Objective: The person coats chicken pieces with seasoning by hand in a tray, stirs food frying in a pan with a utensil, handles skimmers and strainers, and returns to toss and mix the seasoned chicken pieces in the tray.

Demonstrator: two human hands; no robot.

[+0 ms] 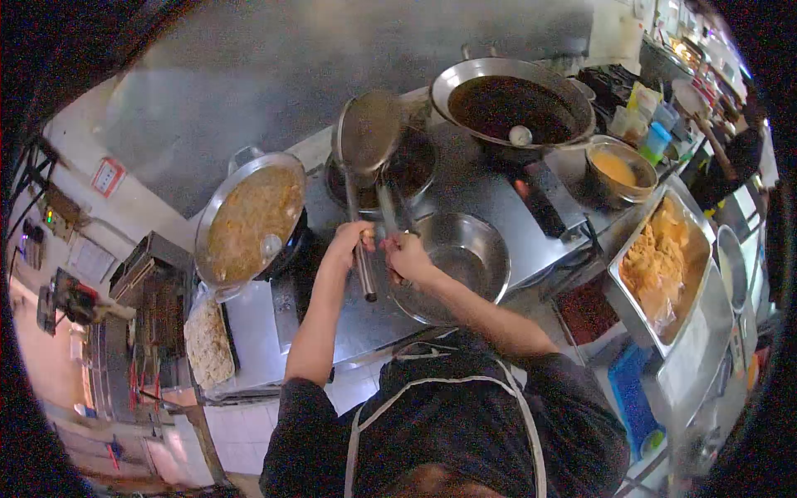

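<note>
My left hand [355,238] is closed around a long metal handle that ends in a round skimmer, seen nearly edge-on. My right hand [408,257] grips the handle of another tool, which looks like a mesh strainer [371,131]. The two round heads are close together above a dark burner opening [419,170], and whether they touch I cannot tell. Below my right hand is a wide steel bowl [469,257] on the metal stove top. On the left stands a wok [206,241] of bubbling oil with food in it and a ladle bowl.
A large wok [444,79] of dark liquid with a ladle stands at the back right. Beside it is a steel bowl [614,170] of orange liquid. A steel tray [647,319] holds orange-brown food. A pale food slab [209,344] lies at the left edge.
</note>
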